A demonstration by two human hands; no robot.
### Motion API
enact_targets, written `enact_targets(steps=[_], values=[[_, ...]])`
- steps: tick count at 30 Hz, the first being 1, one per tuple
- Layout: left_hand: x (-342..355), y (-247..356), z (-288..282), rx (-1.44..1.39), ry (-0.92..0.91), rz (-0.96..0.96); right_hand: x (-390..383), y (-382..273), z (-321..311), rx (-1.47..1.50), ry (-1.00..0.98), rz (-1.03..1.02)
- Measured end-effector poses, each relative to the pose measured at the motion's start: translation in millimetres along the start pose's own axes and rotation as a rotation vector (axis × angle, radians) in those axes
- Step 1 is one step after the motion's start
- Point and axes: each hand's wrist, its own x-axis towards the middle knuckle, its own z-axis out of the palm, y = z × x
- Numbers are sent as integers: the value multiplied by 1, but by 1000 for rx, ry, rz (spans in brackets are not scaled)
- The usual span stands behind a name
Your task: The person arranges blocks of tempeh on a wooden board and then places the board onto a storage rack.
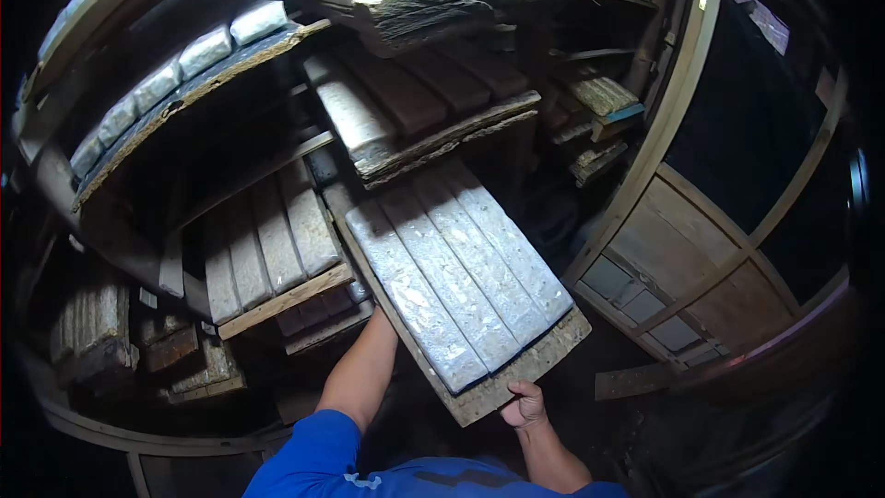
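My right hand (525, 406) is closed on the near edge of a wooden board (553, 339), its thumb on top and its fingers mostly hidden below. On this board several long, pale, speckled slabs (461, 277) lie side by side, with a shiny surface like plastic wrap. The board slants, its far end close to the rack beneath a higher shelf board. My left forearm (366, 373) reaches up along the board's left side. The left hand itself is hidden behind the board, so its grip does not show.
Just above the far end juts a shelf board (452, 138) with similar slabs, and another loaded board (461, 5) sits higher. More slabs (272, 235) rest on a board to the left. A wooden frame post (645, 157) and panelled wall (682, 221) stand at right.
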Motion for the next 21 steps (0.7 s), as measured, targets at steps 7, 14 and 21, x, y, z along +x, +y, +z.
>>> enact_targets(steps=[7,14,21], values=[[5,-1,-10,-14,-1,-34,6,-4,-20,38,-23,-63],[16,-6,-10,-30,3,-67,0,-17,-1,25,-47,-86],[19,-5,-2,-40,6,-111,1,-16,-12,23,21,-129]])
